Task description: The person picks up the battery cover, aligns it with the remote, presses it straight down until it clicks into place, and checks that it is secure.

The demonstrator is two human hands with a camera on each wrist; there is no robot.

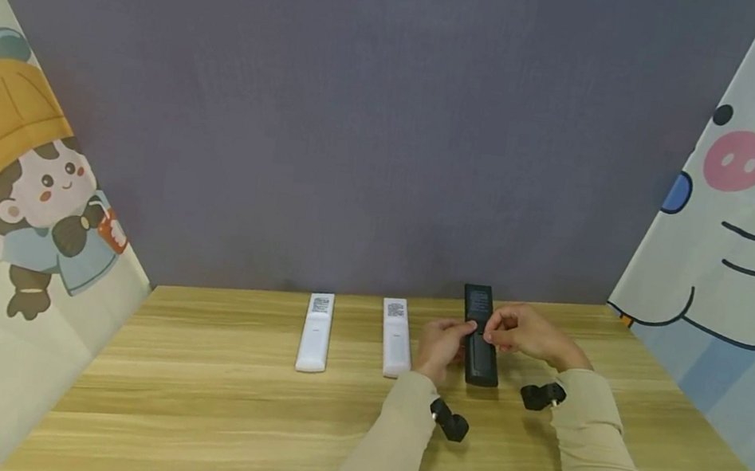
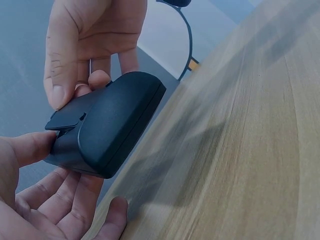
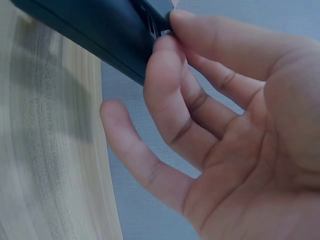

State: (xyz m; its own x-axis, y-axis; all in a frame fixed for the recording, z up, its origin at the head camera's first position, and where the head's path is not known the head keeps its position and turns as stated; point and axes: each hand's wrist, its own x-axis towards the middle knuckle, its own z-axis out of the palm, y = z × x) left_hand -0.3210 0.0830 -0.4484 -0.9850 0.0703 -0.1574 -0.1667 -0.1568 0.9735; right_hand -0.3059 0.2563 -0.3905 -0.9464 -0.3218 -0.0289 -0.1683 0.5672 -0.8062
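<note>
A black remote control [image 1: 483, 369] is held over the table with its back facing up. My left hand [image 1: 438, 347] grips it from the left side, thumb on the back and fingers underneath. My right hand [image 1: 532, 334] is at the remote's right edge. Its thumb and index finger pinch the battery cover [image 2: 67, 119], which stands slightly raised from the remote's back in the left wrist view. A dark gap shows under the cover's edge. In the right wrist view the pinching fingertips [image 3: 167, 55] hide part of that edge.
Two white remote controls, one farther left [image 1: 314, 339] and one nearer my left hand [image 1: 395, 343], lie back side up on the wooden table [image 1: 216, 406]. A grey panel [image 1: 393, 125] rises behind the table. Printed cloths flank both sides.
</note>
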